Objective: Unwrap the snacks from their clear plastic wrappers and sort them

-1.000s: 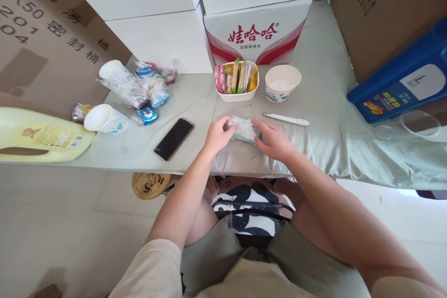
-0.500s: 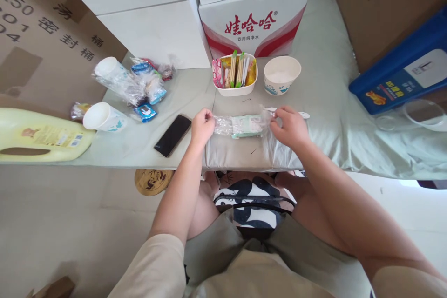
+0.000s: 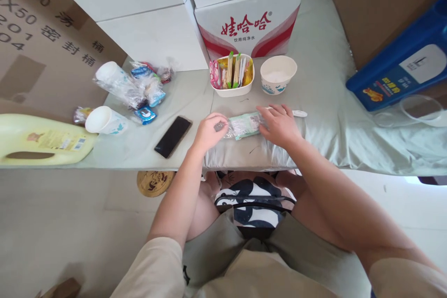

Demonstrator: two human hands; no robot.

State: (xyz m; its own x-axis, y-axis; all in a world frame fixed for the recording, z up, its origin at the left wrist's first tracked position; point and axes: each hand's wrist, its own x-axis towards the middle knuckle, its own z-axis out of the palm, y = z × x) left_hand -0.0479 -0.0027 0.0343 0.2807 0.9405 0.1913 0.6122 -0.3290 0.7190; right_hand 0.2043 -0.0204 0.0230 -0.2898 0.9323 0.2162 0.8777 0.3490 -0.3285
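Observation:
A pale green packet [image 3: 246, 124] in clear plastic wrapping lies on the cloth-covered surface in front of me. My left hand [image 3: 210, 130] pinches the loose left end of the clear wrapping [image 3: 229, 133]. On the right end rests my right hand [image 3: 279, 123], fingers stretched out and slightly spread, hiding that end. A white, flat-ended handle-like thing [image 3: 300, 113] sticks out beyond my right fingers; the rest of it is covered. Behind the packet stand a white tub [image 3: 233, 92] full of small wrapped packets and a white paper bowl [image 3: 278, 75] with something whitish inside.
Left of my hands lies a black phone [image 3: 173, 136]. Further left are a paper cup [image 3: 106, 121], bagged cups [image 3: 118, 84], small snack packs [image 3: 145, 114] and a yellow jug [image 3: 52, 142]. A blue container [image 3: 398, 63] and clear plastic cup [image 3: 421, 108] are at right; cartons [image 3: 249, 23] stand behind.
My left hand has moved right, closer to the packet. My right hand has gone from pinching the wrapping's right end to lying over it with fingers extended. The packet is slightly tilted.

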